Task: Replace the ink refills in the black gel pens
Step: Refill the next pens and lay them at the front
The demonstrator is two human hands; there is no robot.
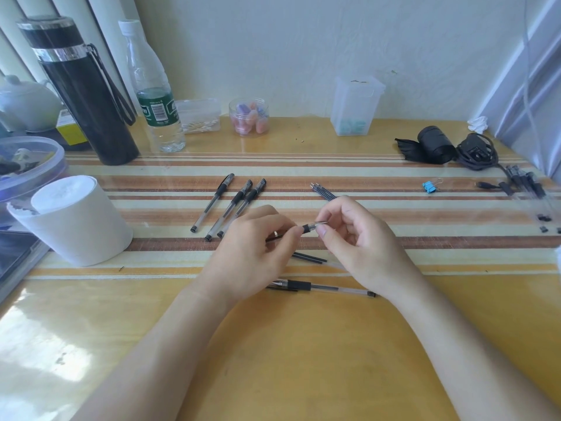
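The counter (273, 344) carries a striped runner under its glossy top. The tall things, a black vacuum flask (82, 95), a water bottle (154, 95) and a roll of white tissue (73, 220), stand back and to the left, which leaves the middle free for the work.

Both forearms come in low and meet over the stripes. The left hand (243, 256) has its fingers curled round the barrel of a black gel pen (308, 228), just behind the rubber grip, and seems to hold it steady as an anchor. The right hand (361, 238) pinches the pen's clear nose cone between thumb and forefinger, a hold that suits twisting the tip. I cannot tell whether it is being unscrewed or screwed home. The pen hangs level, clear of the counter, between the two hands.

Three capped gel pens (239, 205) lie side by side beyond the left hand, probably a sorted batch. One more whole pen (331, 288) lies crosswise near the wrists, apart from them.

A small bundle of refills (323, 191) rests just beyond the right hand, tips pointing away and within easy reach. Two loose refills (309, 258) lie under the hands, perhaps the spent ones. A blue binder clip (429, 186) sits well off to the right.
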